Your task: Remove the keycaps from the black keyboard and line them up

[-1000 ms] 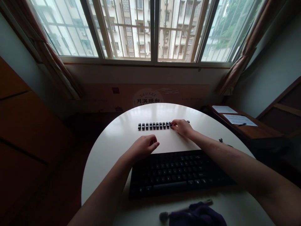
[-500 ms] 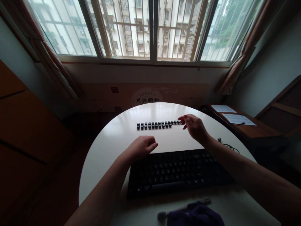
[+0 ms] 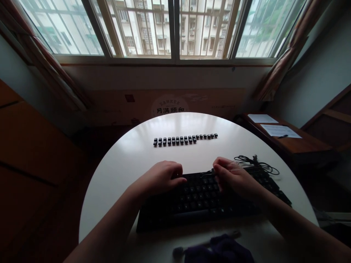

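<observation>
A black keyboard (image 3: 203, 197) lies across the white table. My left hand (image 3: 164, 175) rests over its back left part, fingers curled in and thumb forward; whatever the fingers may hold is hidden. Above the keyboard's back rows, my right hand (image 3: 233, 175) pinches a thin wire keycap puller (image 3: 208, 173), whose wire loops show on both sides of the fingers. The puller's tip is close to the keys, but I cannot tell whether it touches one. Behind the keyboard, small black keycaps (image 3: 175, 140) stand in two rows, the back row reaching farther right.
A coiled black cable (image 3: 257, 162) lies behind the keyboard's right part. Near the front edge are a dark purple cloth (image 3: 219, 250) and a brush (image 3: 178, 252). The round table (image 3: 109, 182) faces a window; a wooden side table (image 3: 309, 144) with papers and a pen stands right.
My right hand has come back from the right end of the keycap row to the keyboard. The keycap there now stands free of my fingers. My left hand has hardly moved.
</observation>
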A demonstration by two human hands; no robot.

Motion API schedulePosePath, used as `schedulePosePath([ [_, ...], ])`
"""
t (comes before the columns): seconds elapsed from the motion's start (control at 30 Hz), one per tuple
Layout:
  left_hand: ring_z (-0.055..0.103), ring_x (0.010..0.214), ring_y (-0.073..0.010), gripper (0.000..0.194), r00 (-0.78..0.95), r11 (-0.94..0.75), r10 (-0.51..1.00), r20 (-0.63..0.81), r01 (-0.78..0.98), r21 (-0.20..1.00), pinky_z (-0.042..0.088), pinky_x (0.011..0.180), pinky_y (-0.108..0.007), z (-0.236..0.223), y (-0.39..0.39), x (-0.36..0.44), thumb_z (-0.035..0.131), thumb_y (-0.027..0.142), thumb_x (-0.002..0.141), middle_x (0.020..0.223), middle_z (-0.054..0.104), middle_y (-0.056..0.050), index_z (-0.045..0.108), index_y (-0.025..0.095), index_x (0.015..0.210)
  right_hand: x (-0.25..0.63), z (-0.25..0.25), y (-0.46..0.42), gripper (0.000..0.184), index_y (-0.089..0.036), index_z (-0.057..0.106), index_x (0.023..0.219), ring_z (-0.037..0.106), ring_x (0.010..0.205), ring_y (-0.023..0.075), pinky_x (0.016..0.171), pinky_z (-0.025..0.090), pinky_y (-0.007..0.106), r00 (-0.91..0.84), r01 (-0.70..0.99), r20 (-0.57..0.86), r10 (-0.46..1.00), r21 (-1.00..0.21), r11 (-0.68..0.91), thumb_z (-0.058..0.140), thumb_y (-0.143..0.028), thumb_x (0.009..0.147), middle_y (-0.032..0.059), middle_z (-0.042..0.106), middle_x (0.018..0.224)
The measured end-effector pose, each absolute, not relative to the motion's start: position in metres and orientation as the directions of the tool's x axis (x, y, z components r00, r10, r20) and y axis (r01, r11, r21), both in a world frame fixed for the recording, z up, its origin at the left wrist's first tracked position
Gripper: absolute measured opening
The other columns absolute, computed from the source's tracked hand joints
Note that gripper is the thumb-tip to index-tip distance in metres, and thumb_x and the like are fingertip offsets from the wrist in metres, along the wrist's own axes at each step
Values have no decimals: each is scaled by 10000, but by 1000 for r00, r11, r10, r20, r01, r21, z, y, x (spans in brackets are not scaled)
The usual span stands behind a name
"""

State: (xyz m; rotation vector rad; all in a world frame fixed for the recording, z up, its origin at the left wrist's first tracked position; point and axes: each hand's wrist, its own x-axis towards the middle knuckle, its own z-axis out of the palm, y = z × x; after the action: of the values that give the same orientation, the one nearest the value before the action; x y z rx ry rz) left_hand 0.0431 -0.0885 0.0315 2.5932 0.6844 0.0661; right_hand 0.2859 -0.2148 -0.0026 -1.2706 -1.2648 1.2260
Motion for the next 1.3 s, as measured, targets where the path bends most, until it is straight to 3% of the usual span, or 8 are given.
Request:
schedulePosePath([
  [0.1,574,780,-177,212,879,-776,472,-66,450,443,393,648,-264,29,-86,42,641,413,876,858,648,-3,622,212,813,286,-7,-213,226,-207,490,851,568,487,99,458,452,187,-30,-14,-106,994,-994,-106,538,-410,939,-39,603,650],
  [0.2,579,822,-185,178,880,-771,472,-57,444,458,407,684,-270,25,-82,44,647,385,874,898,648,-8,621,213,835,285,-11,-213,176,-210,470,777,445,393,85,361,339,159,50,-81,-149,988,-986,-144,470,-345,889,-59,512,515],
  [0.3,574,816,-184,202,881,-752,466,-79,441,489,409,682,-271,19,-78,46,636,408,881,889,639,-12,622,211,837,281,-8,-212,155,-214,450,718,369,350,79,321,250,151,155,-61,-179,972,-983,-171,460,-331,819,-75,430,448],
  [0.67,539,727,-162,253,870,-696,482,-106,454,556,380,614,-256,9,-70,48,638,445,860,821,616,-4,590,204,804,274,-1,-210,159,-218,439,681,357,371,86,341,227,171,182,46,-187,965,-979,-198,443,-336,787,-67,416,438],
  [0.9,547,735,-168,259,867,-686,486,-108,455,568,386,617,-256,7,-69,49,625,453,855,819,617,-10,605,199,806,275,-13,-214,207,-217,428,670,386,440,111,426,287,220,109,252,-18,994,-967,-46,375,-249,867,-48,433,470],
  [1.13,544,737,-169,274,863,-678,491,-116,463,570,391,621,-259,9,-70,49,614,467,858,822,620,-16,616,195,815,270,-4,-222,210,-217,429,686,400,500,127,507,303,264,-26,580,194,981,-796,172,369,-192,887,-38,433,544],
  [1.3,539,731,-163,259,870,-689,483,-105,451,567,386,625,-260,7,-69,49,621,448,865,819,620,-12,612,193,817,270,-12,-221,232,-220,439,691,389,482,125,480,290,256,57,473,172,983,-872,125,356,-212,908,-44,416,524],
])
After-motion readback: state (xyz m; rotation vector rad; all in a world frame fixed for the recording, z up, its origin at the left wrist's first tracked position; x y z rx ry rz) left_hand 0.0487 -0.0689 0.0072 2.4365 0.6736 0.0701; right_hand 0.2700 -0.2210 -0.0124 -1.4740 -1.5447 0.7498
